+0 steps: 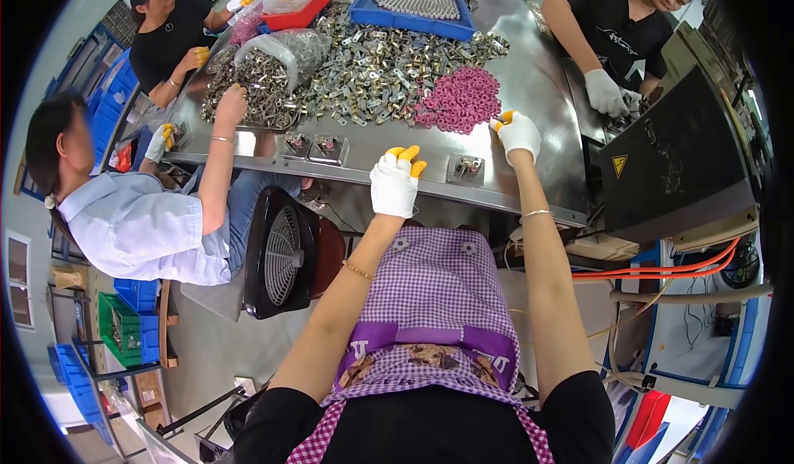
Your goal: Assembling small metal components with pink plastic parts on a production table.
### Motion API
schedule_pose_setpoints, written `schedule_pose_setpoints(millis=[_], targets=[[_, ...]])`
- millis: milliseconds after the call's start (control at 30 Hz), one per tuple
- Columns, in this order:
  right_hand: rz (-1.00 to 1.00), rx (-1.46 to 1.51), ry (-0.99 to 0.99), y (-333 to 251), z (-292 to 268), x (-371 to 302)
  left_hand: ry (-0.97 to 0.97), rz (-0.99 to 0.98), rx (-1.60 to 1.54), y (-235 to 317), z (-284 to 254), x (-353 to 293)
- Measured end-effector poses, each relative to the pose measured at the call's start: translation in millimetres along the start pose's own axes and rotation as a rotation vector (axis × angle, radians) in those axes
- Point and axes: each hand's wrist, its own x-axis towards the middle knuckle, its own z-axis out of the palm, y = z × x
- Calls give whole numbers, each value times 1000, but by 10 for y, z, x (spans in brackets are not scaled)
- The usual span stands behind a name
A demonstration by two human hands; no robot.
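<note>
My left hand (pixel 393 184), in a white glove with yellow fingertips, is at the table's near edge. Its fingers are curled closed, and whatever they may hold is hidden. My right hand (pixel 519 136), gloved alike, reaches to the lower right side of a heap of small pink rings (pixel 460 100). Its thumb and fingers are bent together beside the rings; I cannot make out anything between them. On the metal tabletop between my hands sits a small square fixture (pixel 466 169) with metal parts on it. Small metal pieces (pixel 364 75) lie heaped beyond, left of the pink rings.
A blue tray (pixel 364 11) of pale round parts and a red bin (pixel 299 15) stand at the back. Two more fixtures (pixel 327 150) lie left of my hands. A co-worker sits at left beside a black fan (pixel 284 249). A dark machine cabinet (pixel 674 162) stands right.
</note>
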Motion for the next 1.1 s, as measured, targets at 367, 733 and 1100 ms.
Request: schedule_pose_setpoints(millis=[367, 733, 1100], targets=[[-440, 271, 29, -197, -236, -888, -139, -110, 80, -77, -82, 9], [-386, 372, -368, 2, -258, -731, -716, -274, -287, 525, -333, 157], [-234, 433, -378, -64, -230, -866, -559, -235, -147, 712, -133, 540]])
